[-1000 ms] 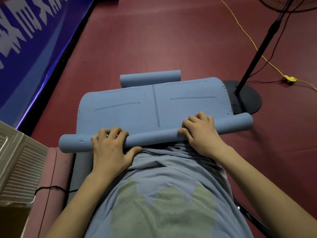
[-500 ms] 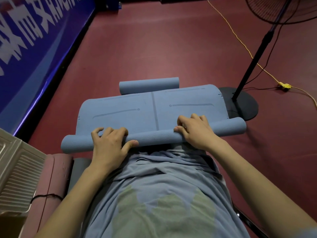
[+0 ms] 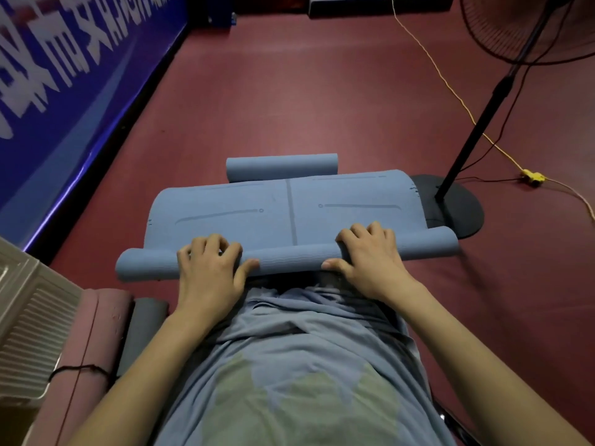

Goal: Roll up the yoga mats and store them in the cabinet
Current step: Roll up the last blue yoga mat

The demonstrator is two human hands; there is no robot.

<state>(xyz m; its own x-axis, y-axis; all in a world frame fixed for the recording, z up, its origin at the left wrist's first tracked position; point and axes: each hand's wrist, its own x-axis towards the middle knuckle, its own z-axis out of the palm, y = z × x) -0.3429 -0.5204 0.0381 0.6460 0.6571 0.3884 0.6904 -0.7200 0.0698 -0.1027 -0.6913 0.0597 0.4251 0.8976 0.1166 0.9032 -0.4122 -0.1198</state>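
While the blue mat (image 3: 289, 207) lies flat on the red floor (image 3: 289, 91), its near edge forms a roll under both hands. The left hand (image 3: 209, 272) at 9 o'clock and the right hand (image 3: 370, 262) at 3 o'clock curl fingers over it, thumbs beneath. A second blue roll (image 3: 281, 167) rests at 12 o'clock.

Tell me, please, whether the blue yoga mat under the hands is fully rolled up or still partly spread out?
Partly rolled. The left hand and right hand grip the blue yoga mat at its rolled near end, while a flat stretch lies ahead.
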